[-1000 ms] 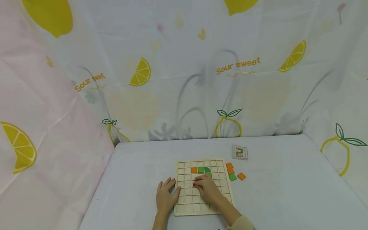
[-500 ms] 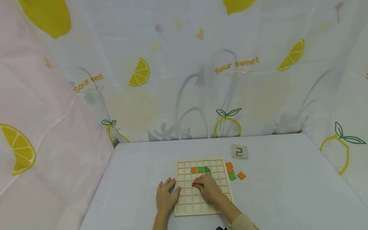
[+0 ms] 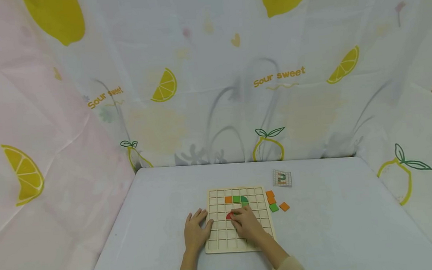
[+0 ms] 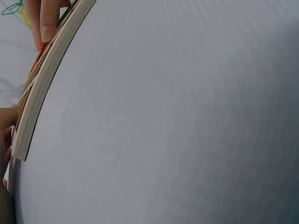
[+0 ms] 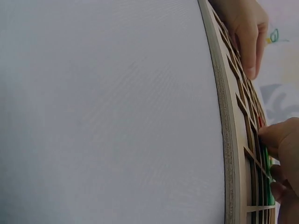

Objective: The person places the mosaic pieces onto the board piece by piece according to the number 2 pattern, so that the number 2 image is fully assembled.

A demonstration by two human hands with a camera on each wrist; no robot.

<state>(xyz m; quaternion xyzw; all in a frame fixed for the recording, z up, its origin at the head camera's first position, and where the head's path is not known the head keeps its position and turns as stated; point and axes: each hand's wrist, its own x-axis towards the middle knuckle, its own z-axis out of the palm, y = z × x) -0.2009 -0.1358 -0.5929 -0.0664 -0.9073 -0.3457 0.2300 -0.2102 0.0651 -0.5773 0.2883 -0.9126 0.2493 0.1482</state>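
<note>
A pale wooden grid board (image 3: 218,246) lies on the table. My left hand (image 3: 196,232) rests along its left edge, fingers spread and thumb at the rim. With curled fingers, my right hand (image 3: 248,225) pinches at the right side of a rounded red piece (image 3: 228,215) near the board's middle. The right wrist view has the thumb of my right hand (image 5: 287,149) beside the red piece (image 5: 260,122). Above them in the grid sit an orange square (image 3: 228,200), a green square (image 3: 236,199) and a darker green rounded piece (image 3: 244,199); another green piece (image 3: 245,204) is partly hidden by my right hand.
Right of the board lie loose orange pieces (image 3: 271,200), a green piece (image 3: 273,207) and a separate orange piece (image 3: 284,206). A small printed pattern card (image 3: 282,178) lies farther back. Printed cloth (image 3: 213,109) hangs behind the white table (image 3: 324,228).
The fingertips of my right hand have shifted slightly to the right, and more of the red piece shows. My left hand stays at the board's edge.
</note>
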